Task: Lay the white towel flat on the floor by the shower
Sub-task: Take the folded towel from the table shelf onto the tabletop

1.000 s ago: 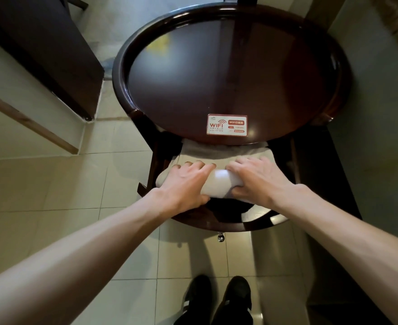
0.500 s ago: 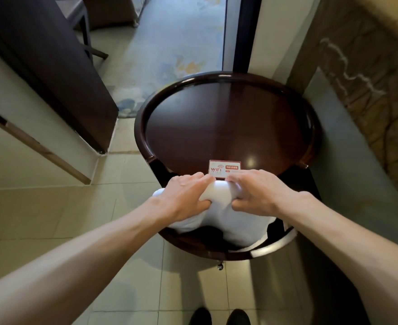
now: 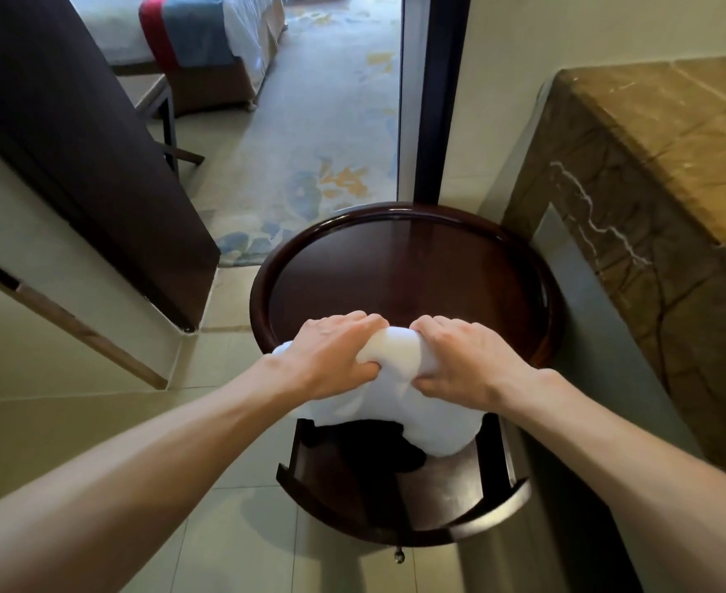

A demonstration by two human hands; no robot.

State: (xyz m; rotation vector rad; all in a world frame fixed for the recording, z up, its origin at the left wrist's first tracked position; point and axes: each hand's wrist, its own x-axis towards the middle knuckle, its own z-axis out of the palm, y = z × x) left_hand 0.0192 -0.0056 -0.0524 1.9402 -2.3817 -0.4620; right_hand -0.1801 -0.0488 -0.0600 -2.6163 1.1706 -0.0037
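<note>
A folded white towel (image 3: 399,400) hangs in the air in front of a round dark wooden table (image 3: 408,267), above the table's open drawer (image 3: 399,490). My left hand (image 3: 331,357) grips the towel's top edge on the left. My right hand (image 3: 468,361) grips the same edge on the right, close beside the left. The towel's lower part droops toward the drawer, whose inside looks dark. The shower is out of view.
A brown marble counter (image 3: 660,173) stands at the right. A dark door (image 3: 78,151) stands open at the left, with a doorway to a carpeted bedroom and a bed (image 3: 207,44) beyond. Pale floor tiles (image 3: 74,413) lie to the left and below.
Both hands have lifted the towel out of the drawer and up to the level of the tabletop. The view has risen and tilted forward, showing the bedroom.
</note>
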